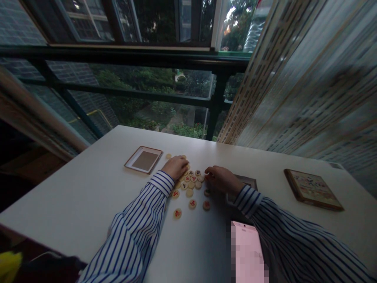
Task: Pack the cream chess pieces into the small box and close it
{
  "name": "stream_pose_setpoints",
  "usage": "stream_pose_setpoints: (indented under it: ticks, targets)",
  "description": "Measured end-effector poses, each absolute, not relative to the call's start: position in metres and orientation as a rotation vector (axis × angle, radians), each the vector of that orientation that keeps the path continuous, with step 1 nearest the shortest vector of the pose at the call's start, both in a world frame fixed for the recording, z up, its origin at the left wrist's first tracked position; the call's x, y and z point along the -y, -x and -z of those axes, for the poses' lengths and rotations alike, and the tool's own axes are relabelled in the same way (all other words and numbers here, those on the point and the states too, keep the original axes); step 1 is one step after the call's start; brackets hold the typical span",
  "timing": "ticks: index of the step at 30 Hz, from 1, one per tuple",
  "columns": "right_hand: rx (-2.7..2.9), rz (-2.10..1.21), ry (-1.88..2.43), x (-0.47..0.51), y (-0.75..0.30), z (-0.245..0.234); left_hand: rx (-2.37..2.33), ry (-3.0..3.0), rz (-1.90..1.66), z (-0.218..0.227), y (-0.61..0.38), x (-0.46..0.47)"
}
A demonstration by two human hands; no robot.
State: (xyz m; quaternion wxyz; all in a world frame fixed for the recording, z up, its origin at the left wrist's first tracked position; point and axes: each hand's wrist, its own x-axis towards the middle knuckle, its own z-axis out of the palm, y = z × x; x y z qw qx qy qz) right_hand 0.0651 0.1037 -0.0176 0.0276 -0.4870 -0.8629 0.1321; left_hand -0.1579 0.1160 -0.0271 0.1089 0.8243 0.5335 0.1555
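Observation:
Several round Chinese chess pieces lie in a loose cluster on the white table, some with red or dark characters facing up and others blank side up. My left hand lies against the cluster's left edge, its fingers loosely bent over pieces and not closed round one. At the right edge, my right hand rests with curved fingers a little apart, close to the outer pieces; its lower fingers are hidden. Nearer to me, a red-marked piece lies apart, as does another red piece.
A shallow open tray sits left of the pieces. Partly under my right forearm is another grey tray-like item. A pink-screened phone lies nearer me. On the right is a flat box with a picture lid. Curtains and railing border the table.

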Motion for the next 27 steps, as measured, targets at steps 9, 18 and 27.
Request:
stream_pose_setpoints:
  ticks: [9, 18, 27]
  targets:
    - [2.627, -0.373, 1.475, -0.105, -0.068, 0.015, -1.533, -2.135, -0.721, 0.029, 0.164, -0.117]
    - [2.523, -0.36, 1.37, -0.102, -0.061, 0.007, -1.398, -1.498, -1.022, 0.018, 0.175, -0.106]
    - [2.43, -0.37, 1.089, -0.101, -0.044, -0.002, -1.131, -1.02, -1.108, 0.01, 0.172, -0.094]
